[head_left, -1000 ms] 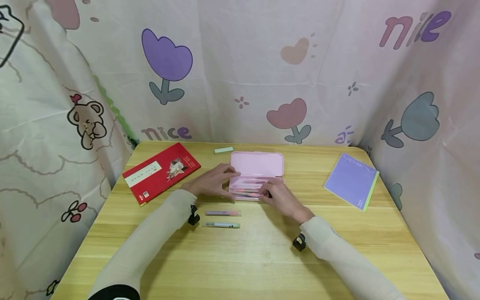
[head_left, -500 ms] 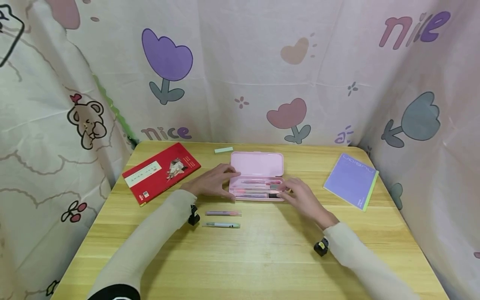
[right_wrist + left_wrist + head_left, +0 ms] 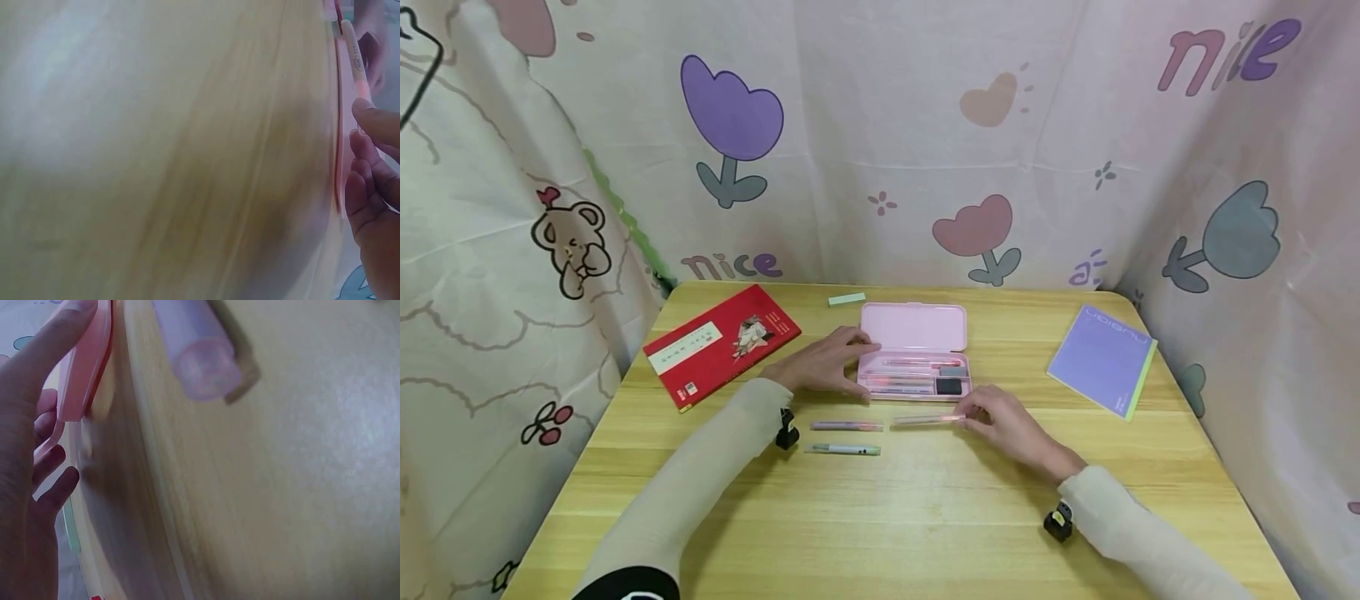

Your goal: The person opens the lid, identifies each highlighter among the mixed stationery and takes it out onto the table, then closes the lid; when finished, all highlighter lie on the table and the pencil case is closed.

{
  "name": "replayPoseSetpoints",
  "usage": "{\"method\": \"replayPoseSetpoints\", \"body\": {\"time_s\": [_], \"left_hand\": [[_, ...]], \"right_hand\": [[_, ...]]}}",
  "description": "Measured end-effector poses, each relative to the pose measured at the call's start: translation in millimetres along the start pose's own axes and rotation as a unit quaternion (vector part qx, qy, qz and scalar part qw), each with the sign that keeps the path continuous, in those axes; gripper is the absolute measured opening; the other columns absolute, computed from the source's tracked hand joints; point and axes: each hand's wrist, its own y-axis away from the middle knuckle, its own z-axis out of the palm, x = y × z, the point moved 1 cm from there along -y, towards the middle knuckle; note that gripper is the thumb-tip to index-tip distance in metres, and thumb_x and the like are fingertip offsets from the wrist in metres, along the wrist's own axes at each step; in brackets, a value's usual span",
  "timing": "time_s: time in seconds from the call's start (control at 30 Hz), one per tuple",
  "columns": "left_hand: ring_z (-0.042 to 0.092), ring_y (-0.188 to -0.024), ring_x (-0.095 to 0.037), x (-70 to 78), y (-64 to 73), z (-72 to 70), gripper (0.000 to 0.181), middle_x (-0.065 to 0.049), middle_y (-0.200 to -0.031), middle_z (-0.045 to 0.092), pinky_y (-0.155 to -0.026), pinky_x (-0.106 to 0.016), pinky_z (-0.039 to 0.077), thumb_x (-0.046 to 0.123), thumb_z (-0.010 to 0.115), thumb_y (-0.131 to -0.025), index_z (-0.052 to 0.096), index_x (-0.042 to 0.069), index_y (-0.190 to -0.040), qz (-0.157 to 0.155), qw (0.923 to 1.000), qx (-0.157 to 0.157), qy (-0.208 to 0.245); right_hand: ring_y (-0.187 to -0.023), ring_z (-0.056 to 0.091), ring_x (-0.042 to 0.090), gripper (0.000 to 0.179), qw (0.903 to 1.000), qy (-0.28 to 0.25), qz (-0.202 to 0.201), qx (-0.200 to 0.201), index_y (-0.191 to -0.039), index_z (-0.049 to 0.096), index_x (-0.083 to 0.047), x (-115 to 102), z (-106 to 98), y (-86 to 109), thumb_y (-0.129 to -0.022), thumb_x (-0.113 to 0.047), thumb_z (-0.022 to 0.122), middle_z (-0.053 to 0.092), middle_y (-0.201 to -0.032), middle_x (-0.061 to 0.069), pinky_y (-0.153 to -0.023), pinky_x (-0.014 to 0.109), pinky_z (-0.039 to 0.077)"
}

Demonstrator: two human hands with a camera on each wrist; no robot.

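A pink pencil case (image 3: 913, 329) lies open on the table, with several pens and a dark block inside its lower tray. My left hand (image 3: 829, 362) holds the case by its left end, thumb at the front corner and fingers near the hinge. In the left wrist view, the thumb rests along the pink case (image 3: 84, 375). Just in front of the case, my right hand (image 3: 1007, 425) pinches the right end of a pale pink pen (image 3: 925, 420). The right wrist view shows that pen (image 3: 355, 59) between thumb and fingertips, pointing away from the hand.
Left of the held pen lie a purple pen (image 3: 847, 427) and a light green-and-white pen (image 3: 844, 450). A red book (image 3: 722, 346) is at the left, a purple notebook (image 3: 1101, 362) at the right. Behind, a small pale green strip (image 3: 847, 299) sits near the table's back edge.
My right hand has taken the pale pink pen out of the case and moved right, then toward the front. The left hand has stayed at the case.
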Motion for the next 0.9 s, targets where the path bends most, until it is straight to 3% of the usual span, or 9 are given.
{"method": "replayPoseSetpoints", "body": {"time_s": [0.23, 0.57, 0.8, 0.9], "left_hand": [[0.042, -0.15, -0.028, -1.0, -0.2, 0.6, 0.106, -0.009, -0.161, 0.045, -0.127, -0.052, 0.042, 0.072, 0.084, -0.083, 0.048, 0.017, -0.166, 0.002, 1.0, 0.001, 0.006], [0.042, -0.15, -0.029, -2.2, -0.6, 1.4, 0.107, -0.009, -0.16, 0.046, -0.128, -0.053, 0.042, 0.072, 0.085, -0.082, 0.048, 0.016, -0.166, -0.001, 0.9999, 0.0, 0.012], [0.042, -0.15, -0.029, -1.2, 0.0, -0.5, 0.106, -0.009, -0.16, 0.046, -0.127, -0.053, 0.042, 0.072, 0.085, -0.082, 0.049, 0.017, -0.165, -0.002, 0.9999, -0.001, 0.012], [0.042, -0.149, -0.029, -0.5, 0.2, -1.0, 0.106, -0.009, -0.16, 0.046, -0.127, -0.054, 0.043, 0.072, 0.084, -0.082, 0.049, 0.017, -0.166, -0.002, 1.0, -0.002, 0.008]], "right_hand": [[-0.09, 0.06, 0.008, 0.011, 0.9997, -0.002, 0.011, -0.02, -0.101, 0.079, -0.023, 2.4, 5.6, -1.6, -0.095, -0.017, 0.086, 0.071, -0.101, -0.008, -0.079, 0.023, 0.054], [-0.091, 0.061, 0.009, 0.01, 0.9999, 0.011, -0.003, -0.001, -0.099, 0.079, -0.02, 2.9, 8.5, -2.1, -0.095, -0.014, 0.085, 0.078, -0.115, 0.001, -0.078, 0.024, 0.053], [-0.089, 0.056, 0.009, 0.01, 0.9996, 0.026, 0.002, -0.012, -0.099, 0.079, -0.024, 0.5, 7.5, -4.0, -0.096, -0.017, 0.085, 0.07, -0.098, -0.012, -0.079, 0.025, 0.046], [-0.09, 0.056, 0.01, 0.01, 0.9994, 0.029, 0.001, -0.018, -0.099, 0.079, -0.026, 0.3, 7.3, -3.8, -0.097, -0.018, 0.085, 0.069, -0.099, -0.014, -0.08, 0.026, 0.045]]}}
